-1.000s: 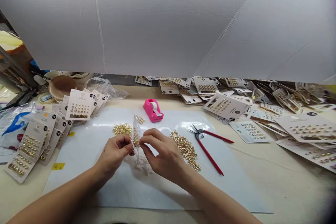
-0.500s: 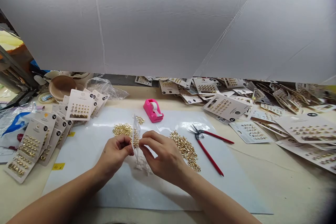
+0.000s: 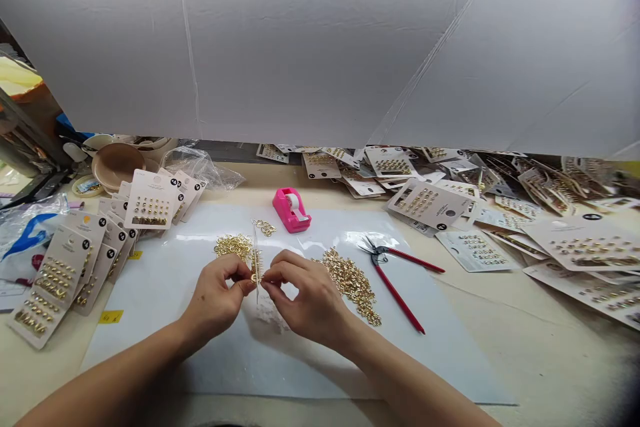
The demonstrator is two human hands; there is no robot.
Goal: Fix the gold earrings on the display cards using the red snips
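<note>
An earring card (image 3: 257,247) stands on edge between my hands, seen almost edge-on, with small gold pieces along it. My left hand (image 3: 220,293) pinches its near left side between thumb and fingers. On the other side, the thumb and index finger of my right hand (image 3: 310,293) are pressed together at the card's face; anything between them is too small to make out. Gold rings (image 3: 233,246) lie behind my left hand, and a pile of small gold pieces (image 3: 353,283) is right of my right hand. White bits (image 3: 271,312) lie below the card.
A pink tape dispenser (image 3: 292,211) stands on the white sheet (image 3: 310,373). Red-handled pliers (image 3: 400,297) lie open at the right. Stacked earring cards (image 3: 63,263) are at the left, many more (image 3: 430,203) at the back right. A bowl (image 3: 119,165) and clear plastic (image 3: 203,169) are back left.
The card has turned more edge-on to the view. My right hand has shifted slightly left, its fingertips now closer together at the card.
</note>
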